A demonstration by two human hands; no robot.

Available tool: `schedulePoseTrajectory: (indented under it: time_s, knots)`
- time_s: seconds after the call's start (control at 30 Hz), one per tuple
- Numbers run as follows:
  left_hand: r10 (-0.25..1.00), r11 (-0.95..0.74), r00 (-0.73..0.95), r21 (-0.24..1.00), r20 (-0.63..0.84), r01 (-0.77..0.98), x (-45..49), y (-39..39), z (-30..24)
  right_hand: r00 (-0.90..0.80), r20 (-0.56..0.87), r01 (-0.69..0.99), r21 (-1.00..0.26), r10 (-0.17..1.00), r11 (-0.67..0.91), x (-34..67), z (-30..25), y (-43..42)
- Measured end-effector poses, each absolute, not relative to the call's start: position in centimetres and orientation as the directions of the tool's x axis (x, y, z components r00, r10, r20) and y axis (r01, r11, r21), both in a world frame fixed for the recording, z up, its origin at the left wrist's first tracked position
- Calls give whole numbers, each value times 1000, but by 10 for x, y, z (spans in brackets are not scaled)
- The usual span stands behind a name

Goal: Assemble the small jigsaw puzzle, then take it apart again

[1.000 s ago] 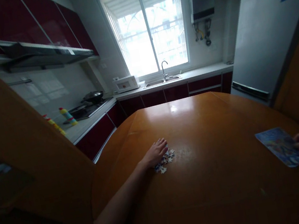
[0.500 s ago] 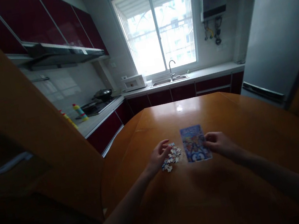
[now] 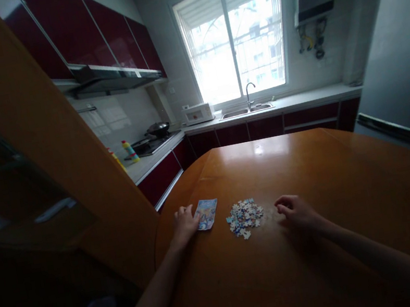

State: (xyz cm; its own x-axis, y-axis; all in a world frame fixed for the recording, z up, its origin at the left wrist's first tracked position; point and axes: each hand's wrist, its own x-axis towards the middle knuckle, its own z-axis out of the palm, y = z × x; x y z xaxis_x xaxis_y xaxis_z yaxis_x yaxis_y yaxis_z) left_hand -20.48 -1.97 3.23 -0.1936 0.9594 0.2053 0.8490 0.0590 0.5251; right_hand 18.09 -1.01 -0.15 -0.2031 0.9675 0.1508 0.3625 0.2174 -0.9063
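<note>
A loose heap of jigsaw puzzle pieces (image 3: 244, 216) lies on the wooden table (image 3: 274, 273), many with the pale side up. To the left of the heap is a small bluish picture card (image 3: 207, 213), close to flat on the tabletop. My left hand (image 3: 186, 224) has its thumb and fingers at the card's left edge, closed on it. On the other side of the heap, my right hand (image 3: 295, 211) hovers low over the wood. Its fingers are loosely curled, with a small gap between thumb and forefinger, and I see no object in them.
A counter with a sink (image 3: 247, 110), a white microwave (image 3: 198, 114) and a stove with a lidded wok (image 3: 158, 129) runs behind the table. Bottles (image 3: 130, 151) stand on the left counter. A fridge (image 3: 398, 56) is at the right, a wooden cabinet at the left.
The picture card has gone from my right hand to my left and from the right of the heap to its left. My right hand has let go. The view has turned slightly left.
</note>
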Motion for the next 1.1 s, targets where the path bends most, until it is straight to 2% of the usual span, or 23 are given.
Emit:
schedulePoseTrajectory:
  time_s: [0.07,0.17,0.2,0.23,0.27,0.33,0.47,0.83,0.93,1.1]
  knots:
    - [957,-46,-89,448,276,893,-182,-26,27,-177,164,381,-898,971,221,192,-5,-13]
    - [936,-304,208,356,283,883,-128,-36,19,-162,187,393,-888,969,237,199,-7,-17]
    - [901,-419,345,322,262,849,-110,-38,16,-162,193,396,-886,968,243,200,-8,-19]
    - [816,-575,529,244,233,780,-93,-39,14,-165,199,398,-883,966,250,201,-8,-20]
    - [738,-675,644,189,203,713,-79,-39,12,-169,203,400,-880,964,255,202,-8,-22]
    - [667,-745,733,148,137,650,-62,-36,10,-182,212,401,-876,960,269,205,-8,-26]
    - [678,-729,734,159,35,665,-65,-21,8,-172,228,392,-876,958,279,218,-8,-30]
    - [806,-585,592,139,-9,799,-104,10,12,-166,248,472,-830,954,298,234,-20,-23]
    - [839,-542,543,129,24,831,-94,12,15,-145,254,526,-799,956,292,241,-23,-20]
    - [886,-453,428,133,176,882,-34,7,13,-109,293,665,-689,950,289,253,-20,-20]
